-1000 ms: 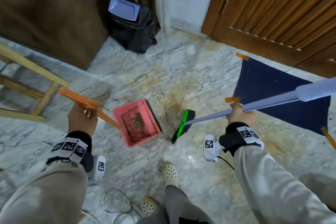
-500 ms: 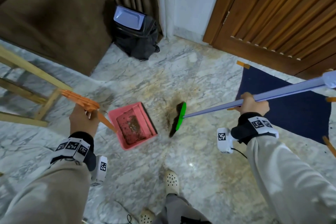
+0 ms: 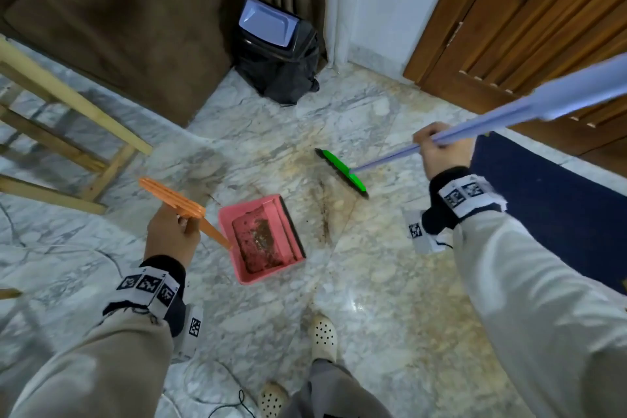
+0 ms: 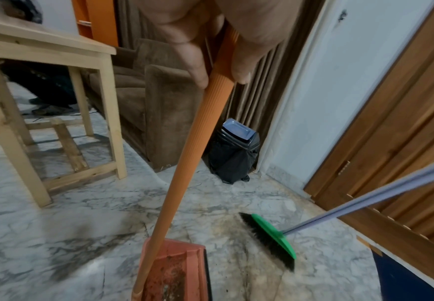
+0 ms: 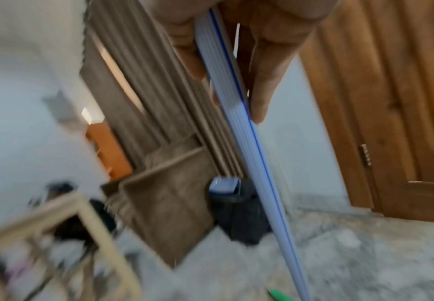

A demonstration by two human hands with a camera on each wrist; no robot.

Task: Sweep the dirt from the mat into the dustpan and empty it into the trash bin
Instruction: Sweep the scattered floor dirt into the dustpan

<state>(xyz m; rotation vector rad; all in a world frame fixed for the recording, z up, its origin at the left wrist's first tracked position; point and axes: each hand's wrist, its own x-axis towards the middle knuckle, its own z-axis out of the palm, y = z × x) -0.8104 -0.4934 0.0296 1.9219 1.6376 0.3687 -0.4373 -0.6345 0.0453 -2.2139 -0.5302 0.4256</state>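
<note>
A pink dustpan (image 3: 261,237) (image 4: 174,270) with brown dirt in it sits on the marble floor. Its long orange handle (image 3: 176,202) (image 4: 197,142) is gripped by my left hand (image 3: 171,236). My right hand (image 3: 441,153) grips the pale blue broom handle (image 3: 509,112) (image 5: 239,122). The green broom head (image 3: 342,173) (image 4: 272,238) with black bristles is to the dustpan's upper right, apart from it. A streak of dirt (image 3: 327,214) lies on the floor between them. The navy mat (image 3: 549,210) lies at the right. The black-bagged trash bin (image 3: 278,54) (image 4: 233,150) stands in the corner.
A brown sofa (image 3: 118,27) is at the upper left, a wooden table frame (image 3: 68,132) (image 4: 43,61) at the left. A wooden door (image 3: 526,20) fills the upper right. My feet in perforated clogs (image 3: 324,336) stand below the dustpan, near a thin cable (image 3: 230,400).
The broom head has moved up and to the right, away from the dustpan's lip, and my right hand has risen with it. The dustpan has stayed on the floor in my left hand.
</note>
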